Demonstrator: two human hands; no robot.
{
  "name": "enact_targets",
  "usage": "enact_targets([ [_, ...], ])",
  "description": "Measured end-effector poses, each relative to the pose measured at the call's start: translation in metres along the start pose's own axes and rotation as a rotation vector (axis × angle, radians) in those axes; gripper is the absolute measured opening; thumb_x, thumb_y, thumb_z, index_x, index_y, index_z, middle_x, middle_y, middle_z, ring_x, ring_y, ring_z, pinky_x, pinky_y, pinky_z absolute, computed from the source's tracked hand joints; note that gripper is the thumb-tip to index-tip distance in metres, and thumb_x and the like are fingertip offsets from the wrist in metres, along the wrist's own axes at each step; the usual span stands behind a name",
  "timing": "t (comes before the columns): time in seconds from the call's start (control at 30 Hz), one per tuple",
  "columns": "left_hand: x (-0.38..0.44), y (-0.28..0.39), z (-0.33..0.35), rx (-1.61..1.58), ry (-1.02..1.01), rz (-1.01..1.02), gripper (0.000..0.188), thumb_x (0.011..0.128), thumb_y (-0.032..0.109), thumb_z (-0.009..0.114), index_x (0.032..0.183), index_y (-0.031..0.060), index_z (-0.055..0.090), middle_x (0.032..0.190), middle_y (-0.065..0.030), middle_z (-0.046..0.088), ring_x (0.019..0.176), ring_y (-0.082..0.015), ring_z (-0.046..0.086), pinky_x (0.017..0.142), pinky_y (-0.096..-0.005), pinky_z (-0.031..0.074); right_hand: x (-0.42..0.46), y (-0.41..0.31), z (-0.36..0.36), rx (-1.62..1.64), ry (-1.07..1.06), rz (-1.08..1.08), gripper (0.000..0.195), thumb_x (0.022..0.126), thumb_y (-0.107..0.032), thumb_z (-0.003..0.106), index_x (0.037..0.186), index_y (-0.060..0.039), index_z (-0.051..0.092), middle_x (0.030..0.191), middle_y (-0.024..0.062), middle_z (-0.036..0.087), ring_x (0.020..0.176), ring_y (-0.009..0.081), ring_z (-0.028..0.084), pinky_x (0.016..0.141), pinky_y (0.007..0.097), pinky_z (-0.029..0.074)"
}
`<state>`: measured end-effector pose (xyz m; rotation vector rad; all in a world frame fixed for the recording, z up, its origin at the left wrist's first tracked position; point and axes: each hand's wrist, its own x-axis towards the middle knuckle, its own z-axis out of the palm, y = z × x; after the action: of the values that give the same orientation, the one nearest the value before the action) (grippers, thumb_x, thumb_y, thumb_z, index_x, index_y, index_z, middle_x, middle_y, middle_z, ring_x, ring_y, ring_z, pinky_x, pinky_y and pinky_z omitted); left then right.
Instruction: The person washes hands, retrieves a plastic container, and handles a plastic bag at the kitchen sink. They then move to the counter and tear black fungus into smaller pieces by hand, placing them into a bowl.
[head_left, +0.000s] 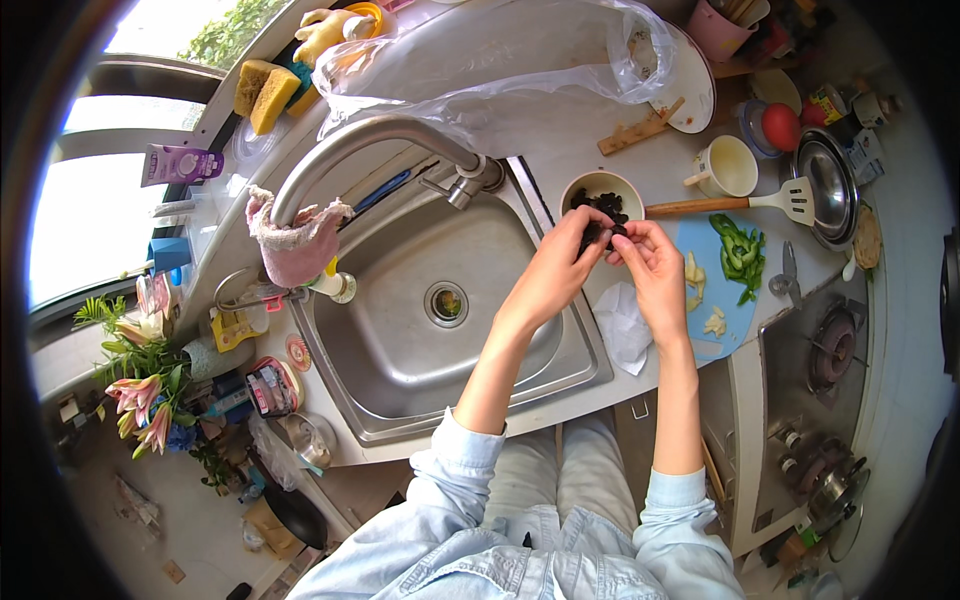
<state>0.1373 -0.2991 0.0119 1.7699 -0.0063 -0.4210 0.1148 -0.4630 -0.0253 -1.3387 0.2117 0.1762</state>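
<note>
My left hand (553, 262) and my right hand (655, 281) meet over the near rim of a small pale bowl (592, 181). Between their fingertips is a dark piece of what looks like wood ear fungus (616, 232), pinched from both sides. More dark fungus (609, 202) lies inside the bowl, partly hidden by my left fingers. Below my hands, a crumpled white paper or cloth (624, 326) rests on the counter beside the sink. Just right of my right hand is a light blue cutting board (731, 330) with sliced green peppers (741, 251) and pale chopped pieces (715, 322).
The steel sink (390, 337) with its curved faucet (375, 131) is at left. A slotted spatula (787, 201) reaches from the bowl towards steel bowls (829, 187). A mug (726, 166), a peeler-like metal tool (786, 277) and a gas stove (806, 405) are at right.
</note>
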Motion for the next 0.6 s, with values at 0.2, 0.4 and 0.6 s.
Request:
enact_targets([
  [0.2, -0.002, 0.001, -0.006, 0.077, -0.050, 0.022, 0.018, 0.103, 0.012, 0.067, 0.117, 0.0027, 0.060, 0.091, -0.0081, 0.066, 0.080, -0.0127, 0.055, 0.075, -0.0306, 0.049, 0.000, -0.002, -0.004, -0.024, -0.057, 0.008, 0.016, 0.105, -0.009, 0.066, 0.117, 0.0016, 0.062, 0.096, 0.0021, 0.067, 0.077, 0.0078, 0.060, 0.072, 0.0237, 0.051],
  [0.4, -0.004, 0.002, -0.008, 0.084, -0.030, 0.007, 0.017, 0.101, 0.011, 0.068, 0.115, 0.0033, 0.060, 0.090, -0.0099, 0.066, 0.078, -0.0149, 0.056, 0.075, -0.0321, 0.050, 0.003, -0.009, -0.003, -0.209, -0.117, 0.006, 0.015, 0.107, -0.013, 0.064, 0.113, 0.0001, 0.061, 0.086, 0.0004, 0.064, 0.071, 0.0077, 0.055, 0.065, 0.0257, 0.048],
  [0.6, -0.002, -0.006, -0.002, 0.115, 0.048, 0.133, 0.017, 0.100, 0.007, 0.066, 0.115, 0.0031, 0.059, 0.093, -0.0130, 0.067, 0.080, -0.0194, 0.059, 0.077, -0.0336, 0.051, 0.002, -0.012, 0.005, -0.345, -0.066, -0.093, 0.012, 0.106, -0.012, 0.063, 0.111, -0.0007, 0.060, 0.082, 0.0042, 0.063, 0.068, 0.0113, 0.056, 0.063, 0.0294, 0.049],
])
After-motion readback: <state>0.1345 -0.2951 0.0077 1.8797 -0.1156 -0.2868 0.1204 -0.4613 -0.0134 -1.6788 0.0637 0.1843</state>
